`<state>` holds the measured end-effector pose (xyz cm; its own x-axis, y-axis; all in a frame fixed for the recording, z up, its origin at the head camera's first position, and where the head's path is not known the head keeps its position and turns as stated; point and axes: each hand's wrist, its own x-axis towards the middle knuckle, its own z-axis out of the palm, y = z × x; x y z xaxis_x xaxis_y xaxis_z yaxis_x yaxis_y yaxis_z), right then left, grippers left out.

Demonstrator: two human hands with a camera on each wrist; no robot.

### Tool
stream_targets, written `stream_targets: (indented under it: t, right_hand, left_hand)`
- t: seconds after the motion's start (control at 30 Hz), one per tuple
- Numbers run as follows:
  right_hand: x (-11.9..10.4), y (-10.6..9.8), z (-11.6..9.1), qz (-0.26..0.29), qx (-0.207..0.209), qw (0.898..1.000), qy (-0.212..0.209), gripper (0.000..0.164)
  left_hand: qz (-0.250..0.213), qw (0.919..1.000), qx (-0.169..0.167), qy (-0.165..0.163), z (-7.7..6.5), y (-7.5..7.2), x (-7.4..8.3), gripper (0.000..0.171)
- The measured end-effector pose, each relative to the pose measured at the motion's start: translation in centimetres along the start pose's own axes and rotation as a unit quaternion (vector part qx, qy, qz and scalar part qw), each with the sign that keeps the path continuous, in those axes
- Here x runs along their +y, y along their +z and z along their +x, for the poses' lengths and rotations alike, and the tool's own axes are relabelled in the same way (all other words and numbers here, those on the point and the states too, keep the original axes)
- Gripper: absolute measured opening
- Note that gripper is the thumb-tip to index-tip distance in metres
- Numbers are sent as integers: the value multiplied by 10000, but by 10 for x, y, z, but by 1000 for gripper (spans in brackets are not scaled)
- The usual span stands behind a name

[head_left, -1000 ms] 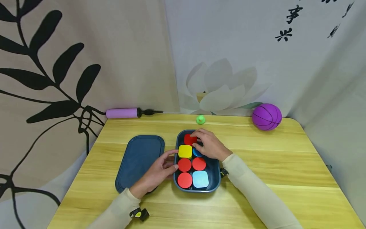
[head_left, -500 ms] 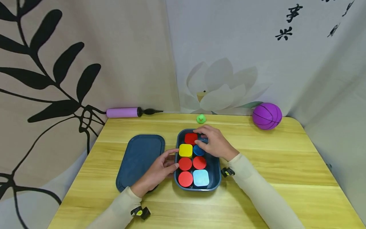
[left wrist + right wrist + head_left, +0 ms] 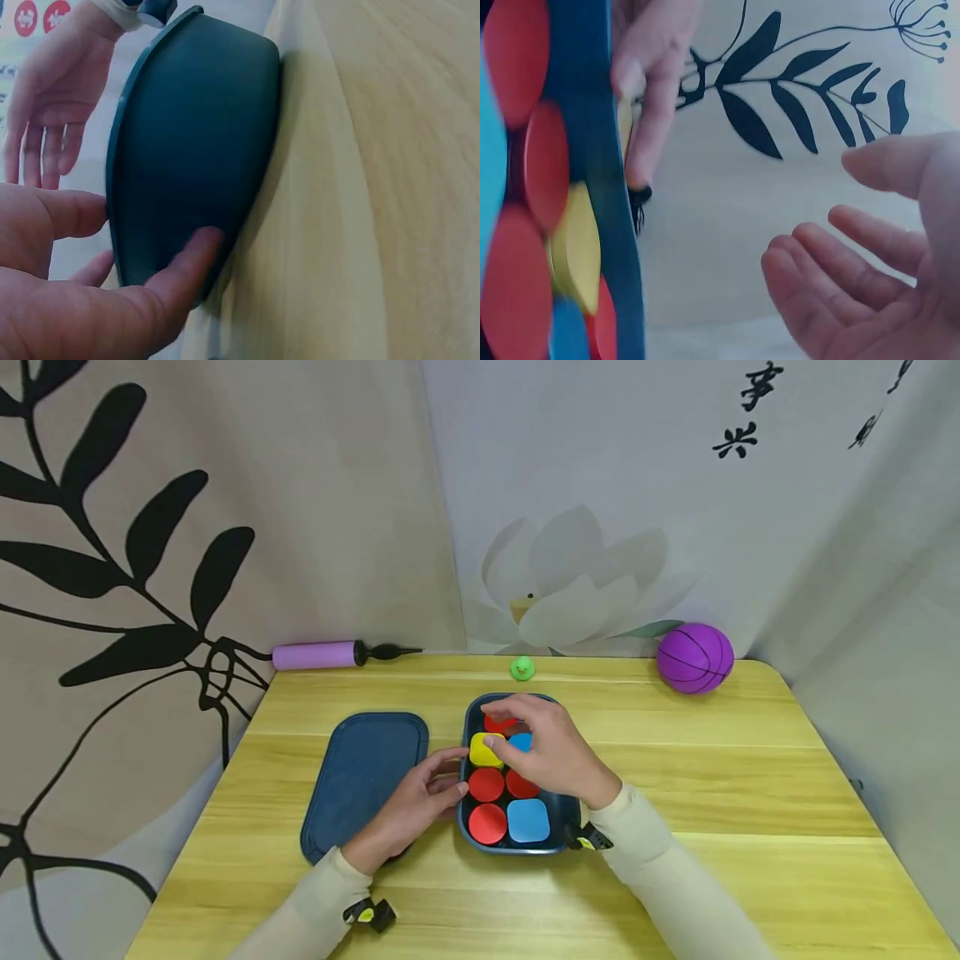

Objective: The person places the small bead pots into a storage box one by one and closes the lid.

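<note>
A dark blue box [image 3: 558,827] holds several coloured round and square blocks. The left hand [image 3: 412,810] rests against its left side; in the left wrist view its fingers press the outer wall with nothing enclosed. Above the box's far half, the right hand [image 3: 555,752] hovers with loosely bent fingers. That hand's empty, spread fingers [image 3: 802,277] show in the right wrist view. A yellow square block [image 3: 483,752] lies just below its thumb. Partly covered by the hand are a red block [image 3: 498,724] and a blue block [image 3: 521,742].
A dark blue lid [image 3: 367,768] lies on the wooden table [image 3: 712,877] left of the box. Along the back edge are a small green toy [image 3: 522,668] and a purple ball [image 3: 695,658]. A purple hand pump [image 3: 318,655] lies at the back left.
The right hand has drawn left and nearer from the far right corner, now covering more of the red and blue blocks. The left hand has stayed at the box's side.
</note>
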<state>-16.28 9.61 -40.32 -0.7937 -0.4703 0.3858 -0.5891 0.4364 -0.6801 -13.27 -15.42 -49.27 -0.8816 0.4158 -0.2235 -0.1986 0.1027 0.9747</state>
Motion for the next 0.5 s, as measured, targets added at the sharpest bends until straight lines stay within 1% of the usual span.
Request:
stream_targets:
  t: [0.17,0.3,0.37,0.5]
  right_hand:
    - [-13,24,4,314,-158,9988,335,34]
    - [-21,43,9,767,-264,9952,553,33]
    - [-25,52,11,1000,-287,9928,599,34]
    - [-31,72,12,1375,-381,9870,740,36]
  left_hand:
    - [-49,9996,77,253,-12,-15,11,54]
    - [141,9985,255,460,-26,-30,21,53]
    - [258,9980,345,470,-34,-39,24,51]
    - [507,9970,509,304,-53,-58,25,50]
